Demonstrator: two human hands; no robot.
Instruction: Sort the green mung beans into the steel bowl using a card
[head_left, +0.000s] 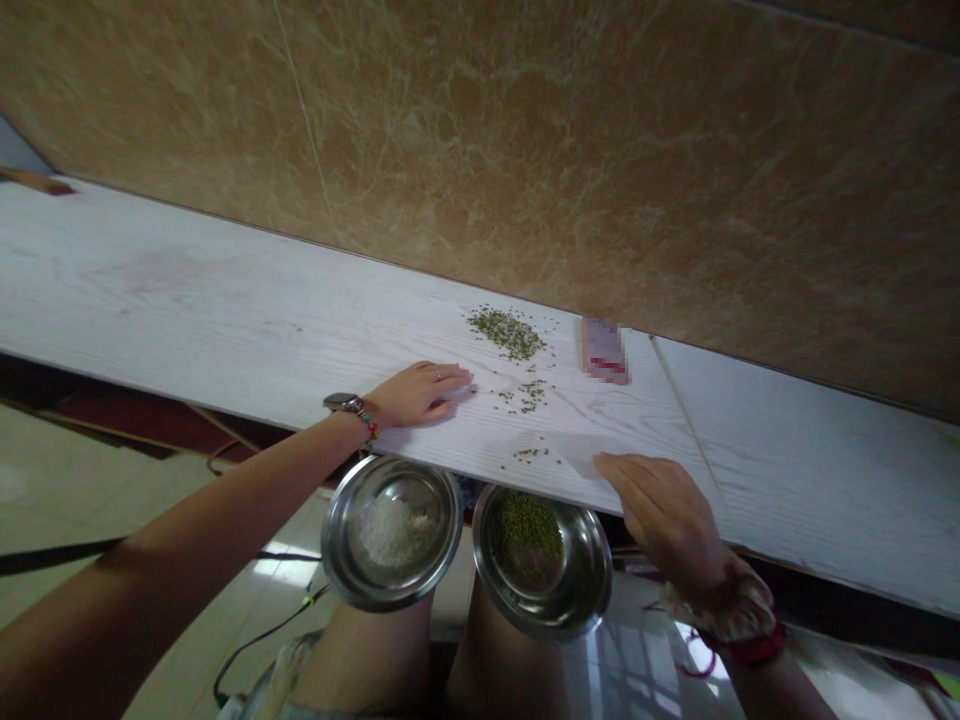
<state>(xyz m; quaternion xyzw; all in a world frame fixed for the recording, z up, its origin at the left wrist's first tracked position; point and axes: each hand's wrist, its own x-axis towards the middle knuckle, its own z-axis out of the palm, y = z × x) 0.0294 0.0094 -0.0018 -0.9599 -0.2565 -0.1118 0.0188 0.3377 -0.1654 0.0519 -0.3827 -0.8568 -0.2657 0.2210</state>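
My left hand (420,395) lies palm down on the white wooden shelf, fingers stretched to the right toward the green beans. A larger pile of small green beans (510,333), like mung beans, sits near the wall. Nearer to me are a smaller scatter (532,394) and a few loose beans (529,455) close to the front edge. My right hand (664,510) is at that edge, to the right of the loose beans, fingers extended together with nothing visible in them. Below it, a steel bowl (592,590) holds green beans. Another steel bowl (337,560) holds white grains, like rice.
A blurred-out flat object (604,350) lies on the shelf (225,310) by the brown marbled wall (450,130). Both bowls rest over my legs (367,650), under the shelf's front edge. A dark cable (247,650) runs across the tiled floor at lower left.
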